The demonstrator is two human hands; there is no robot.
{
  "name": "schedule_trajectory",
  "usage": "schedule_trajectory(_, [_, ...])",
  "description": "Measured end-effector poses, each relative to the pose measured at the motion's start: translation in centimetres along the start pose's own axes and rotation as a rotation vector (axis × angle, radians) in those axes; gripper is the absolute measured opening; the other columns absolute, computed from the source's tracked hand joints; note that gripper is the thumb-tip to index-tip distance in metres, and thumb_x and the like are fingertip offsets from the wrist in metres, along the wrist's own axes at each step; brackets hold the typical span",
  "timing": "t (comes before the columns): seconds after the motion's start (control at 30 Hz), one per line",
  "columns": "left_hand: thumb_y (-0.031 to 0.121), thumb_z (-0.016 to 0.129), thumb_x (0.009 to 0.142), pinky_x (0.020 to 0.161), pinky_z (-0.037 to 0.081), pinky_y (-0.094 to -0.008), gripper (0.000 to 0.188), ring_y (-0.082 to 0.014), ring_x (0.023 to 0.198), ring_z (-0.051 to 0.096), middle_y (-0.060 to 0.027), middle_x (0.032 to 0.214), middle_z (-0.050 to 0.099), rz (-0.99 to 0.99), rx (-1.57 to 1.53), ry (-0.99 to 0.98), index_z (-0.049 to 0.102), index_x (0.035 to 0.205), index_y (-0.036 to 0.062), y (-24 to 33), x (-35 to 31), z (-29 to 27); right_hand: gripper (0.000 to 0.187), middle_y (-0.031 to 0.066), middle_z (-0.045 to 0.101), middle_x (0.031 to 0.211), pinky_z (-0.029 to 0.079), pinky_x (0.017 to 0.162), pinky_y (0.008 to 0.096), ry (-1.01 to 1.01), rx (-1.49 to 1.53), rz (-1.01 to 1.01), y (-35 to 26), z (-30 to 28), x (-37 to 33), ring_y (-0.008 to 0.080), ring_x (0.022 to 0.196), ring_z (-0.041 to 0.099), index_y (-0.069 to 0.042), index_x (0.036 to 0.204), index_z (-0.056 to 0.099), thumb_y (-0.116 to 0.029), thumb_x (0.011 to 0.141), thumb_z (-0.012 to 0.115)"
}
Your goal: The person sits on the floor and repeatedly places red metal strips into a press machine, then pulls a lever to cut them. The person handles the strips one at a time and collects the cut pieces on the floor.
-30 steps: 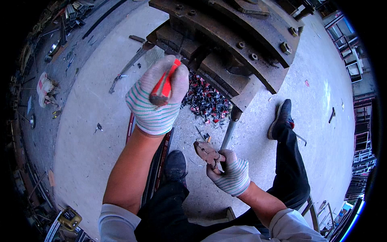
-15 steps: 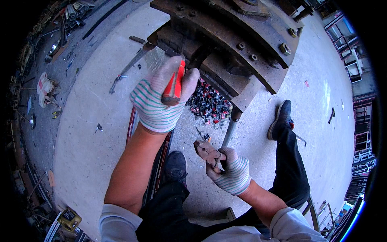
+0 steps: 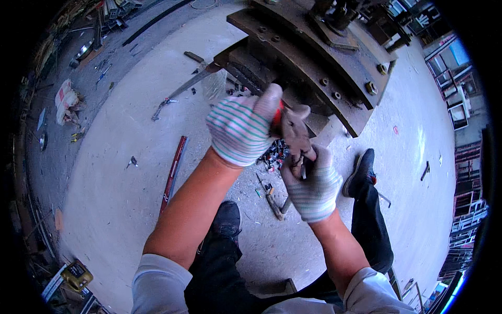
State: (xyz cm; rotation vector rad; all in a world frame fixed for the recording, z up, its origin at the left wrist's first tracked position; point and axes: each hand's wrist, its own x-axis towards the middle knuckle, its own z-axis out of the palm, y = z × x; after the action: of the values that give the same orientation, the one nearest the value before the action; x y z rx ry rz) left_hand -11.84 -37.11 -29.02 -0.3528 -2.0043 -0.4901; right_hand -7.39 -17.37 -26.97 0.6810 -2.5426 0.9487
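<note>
My left hand (image 3: pixel 239 128), in a white glove with green stripes, is closed around a red piece (image 3: pixel 277 113), mostly hidden by the fingers now; earlier it showed as a short bar. My right hand (image 3: pixel 314 189), gloved alike, grips the handles of worn, rusty-looking pliers (image 3: pixel 296 132). The head of the pliers is up against the red piece, beside my left thumb. Whether the jaws bite on it I cannot tell. Both hands are in front of a heavy dark steel machine (image 3: pixel 308 57) with bolted curved plates.
Small black and red scraps (image 3: pixel 273 156) lie heaped under the machine. Nearby on the floor are a worn hand tool (image 3: pixel 274 205) and a long dark red bar (image 3: pixel 174 170). A slanted metal leg (image 3: pixel 191 83) braces the machine's left. Frames (image 3: pixel 456 99) stand far right.
My left hand has moved right and slightly down with the red piece. My right hand has raised the pliers to meet it. The view has shifted a little.
</note>
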Motion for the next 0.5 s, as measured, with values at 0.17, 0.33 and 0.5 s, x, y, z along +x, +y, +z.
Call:
schedule_trajectory(0.17, [0.038, 0.087, 0.075, 0.051, 0.05, -0.0355, 0.061, -0.0263, 0.052, 0.063, -0.0083, 0.063, 0.063, -0.029, 0.04, -0.013, 0.06, 0.118, 0.003, 1.4, 1.0, 0.1, 0.036, 0.0113, 0.062, 0.077, 0.047, 0.054, 0.0338, 0.182, 0.001, -0.192, -1.2, -1.7, 0.4, 0.0264, 0.059, 0.06, -0.002, 0.101, 0.056, -0.006, 0.073, 0.078])
schedule_trajectory(0.33, [0.042, 0.086, 0.075, 0.053, 0.051, -0.0367, 0.063, -0.0265, 0.052, 0.063, -0.0086, 0.062, 0.062, -0.029, 0.018, -0.064, 0.06, 0.117, 0.0022, 0.6, 1.0, 1.1, 0.047, 0.0082, 0.06, 0.071, 0.052, 0.059, 0.0374, -0.027, 0.082, 0.058, 0.2, 1.4, 0.3, 0.0248, 0.059, 0.062, -0.004, 0.111, 0.046, -0.004, 0.077, 0.078])
schedule_trajectory(0.5, [0.036, 0.085, 0.075, 0.049, 0.049, -0.0354, 0.052, -0.026, 0.05, 0.062, -0.0066, 0.059, 0.061, 0.027, 0.063, 0.062, 0.065, 0.111, 0.0039, 0.7, 1.6, 1.0, 0.03, 0.0052, 0.055, 0.076, 0.045, 0.059, 0.0275, 0.181, -0.141, -0.258, -2.4, -1.4, -0.5, 0.0149, 0.064, 0.055, -0.004, 0.099, 0.051, 0.003, 0.081, 0.073])
